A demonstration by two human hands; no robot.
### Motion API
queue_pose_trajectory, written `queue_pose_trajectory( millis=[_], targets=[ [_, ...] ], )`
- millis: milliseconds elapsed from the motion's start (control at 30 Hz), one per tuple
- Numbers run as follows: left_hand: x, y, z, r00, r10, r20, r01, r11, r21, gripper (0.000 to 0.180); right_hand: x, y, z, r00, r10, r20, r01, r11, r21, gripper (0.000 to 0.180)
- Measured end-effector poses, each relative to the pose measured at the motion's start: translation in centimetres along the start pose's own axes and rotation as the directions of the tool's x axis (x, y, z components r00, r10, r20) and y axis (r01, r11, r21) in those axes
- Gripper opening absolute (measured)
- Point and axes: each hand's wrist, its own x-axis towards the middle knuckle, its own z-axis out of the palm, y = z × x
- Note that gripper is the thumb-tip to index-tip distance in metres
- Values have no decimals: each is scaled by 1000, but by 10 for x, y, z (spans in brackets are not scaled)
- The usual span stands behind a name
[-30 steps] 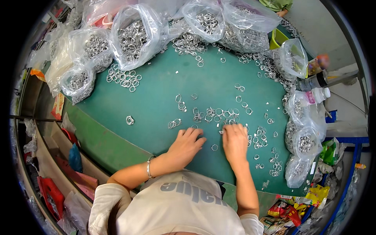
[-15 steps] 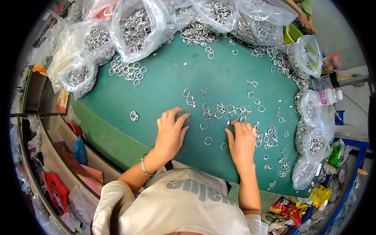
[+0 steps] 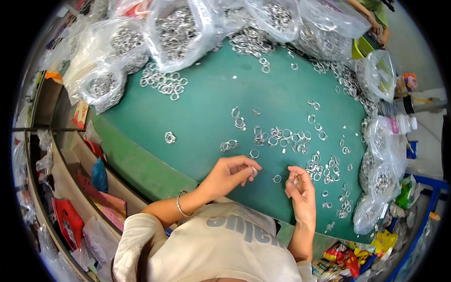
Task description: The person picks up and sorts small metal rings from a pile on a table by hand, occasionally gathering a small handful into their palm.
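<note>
Green tabletop — rings lie beyond left hand, pinching one, and curled right hand — contents unclear.

Green tabletop, tan partitioned shelving at left, blue frame at right, pale grey surface beyond

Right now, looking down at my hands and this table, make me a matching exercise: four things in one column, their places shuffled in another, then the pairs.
Things:
1. round silver metal ring
2. curved silver metal bracelet
3. white-capped plastic bottle
4. crumpled blue plastic bag

Places:
A. left of the green table
B. around the left wrist
C. far right, by clear plastic bags of rings
D. at the fingertips of the left hand

Pairs: 1-D, 2-B, 3-C, 4-A
</note>
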Motion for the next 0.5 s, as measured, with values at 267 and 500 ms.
queue_pose_trajectory(
  millis=[267,500],
  targets=[
    [-15,32,-87,851,176,-495,-352,891,-288,40,-4,12,16,986,37,164,-75,970,231,23],
    [-19,49,-166,701,311,-641,-407,913,-2,47,-3,11,25,970,91,227,-145,960,238,21]
  ],
)
